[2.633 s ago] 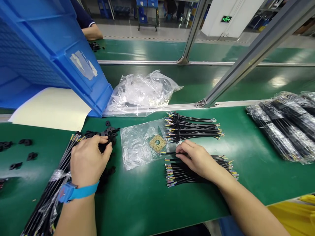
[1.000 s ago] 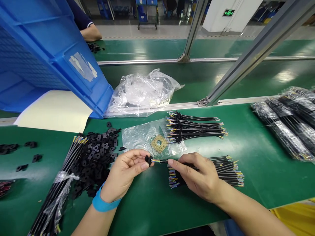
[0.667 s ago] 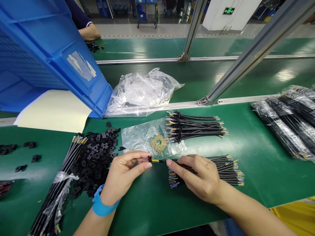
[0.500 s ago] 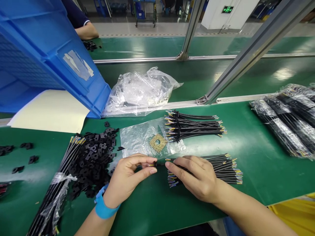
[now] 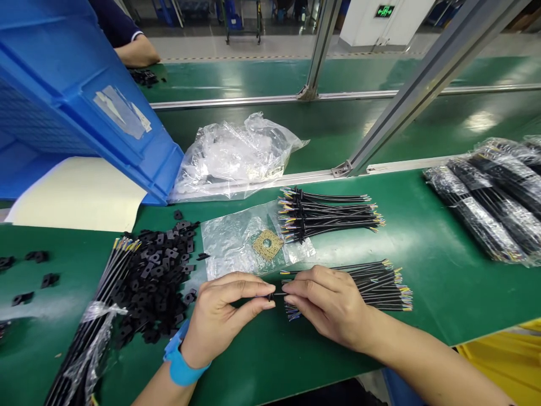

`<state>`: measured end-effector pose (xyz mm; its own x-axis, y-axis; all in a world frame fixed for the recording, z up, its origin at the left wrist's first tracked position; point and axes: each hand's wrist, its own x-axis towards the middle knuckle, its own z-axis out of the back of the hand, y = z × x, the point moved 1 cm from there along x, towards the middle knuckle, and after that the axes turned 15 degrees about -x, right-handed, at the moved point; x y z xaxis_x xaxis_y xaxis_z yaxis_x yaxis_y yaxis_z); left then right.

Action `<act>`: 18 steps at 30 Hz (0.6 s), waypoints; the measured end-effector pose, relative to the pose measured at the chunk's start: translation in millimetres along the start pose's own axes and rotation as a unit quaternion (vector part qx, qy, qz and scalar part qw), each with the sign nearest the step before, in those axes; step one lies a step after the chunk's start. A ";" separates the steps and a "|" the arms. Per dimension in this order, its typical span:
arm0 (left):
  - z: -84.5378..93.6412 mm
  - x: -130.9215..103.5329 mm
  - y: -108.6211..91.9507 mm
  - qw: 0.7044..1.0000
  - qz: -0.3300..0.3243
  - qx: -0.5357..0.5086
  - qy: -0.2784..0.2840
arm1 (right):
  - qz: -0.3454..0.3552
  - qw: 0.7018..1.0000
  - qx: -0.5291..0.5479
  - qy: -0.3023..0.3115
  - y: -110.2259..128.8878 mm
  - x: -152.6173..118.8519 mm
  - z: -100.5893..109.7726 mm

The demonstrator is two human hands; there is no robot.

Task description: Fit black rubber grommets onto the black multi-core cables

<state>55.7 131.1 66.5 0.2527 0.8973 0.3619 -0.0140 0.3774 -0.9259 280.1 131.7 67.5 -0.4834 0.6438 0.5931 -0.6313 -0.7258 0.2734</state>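
My left hand point(image 5: 228, 316), with a blue wristband point(image 5: 183, 355), pinches a small black plastic clip point(image 5: 271, 295) between thumb and fingertips. My right hand point(image 5: 327, 301) grips a black cable point(image 5: 279, 294) whose end meets the clip; most of that cable is hidden by the fingers. Under and behind my right hand lies a row of loose black cables point(image 5: 380, 287) with stripped coloured wire ends. Farther back, a bundle of cables point(image 5: 333, 214) has black clips near its left ends. A heap of black clips point(image 5: 156, 276) sits left of my left hand.
A yellowish square with a hole point(image 5: 267, 245) lies on a clear bag point(image 5: 228, 237). Taped cables point(image 5: 88, 338) lie left. A blue crate point(image 5: 122, 113) and a plastic bag point(image 5: 236, 152) stand behind. Wrapped cable bundles point(image 5: 477, 208) are right. Metal posts point(image 5: 406, 96) cross the back.
My right thumb and fingers have closed around the cable close to the clip. Both hands sit slightly lower in the picture, and the whole view has shifted a little.
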 end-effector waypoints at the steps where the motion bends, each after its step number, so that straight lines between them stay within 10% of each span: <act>1: -0.6 0.0 -0.1 1.000 -0.004 -0.001 0.004 | -0.006 1.000 0.012 0.006 0.2 0.3 -0.1; 18: -4.1 -4.3 0.1 0.998 0.060 -0.010 0.012 | -0.031 0.996 0.075 0.023 0.9 2.2 -8.8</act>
<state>58.6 126.4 64.4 0.2730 0.9302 0.2455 -0.0267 0.2624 -0.9646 273.1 134.7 62.4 -0.4759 0.6964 0.5372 -0.5647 -0.7102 0.4204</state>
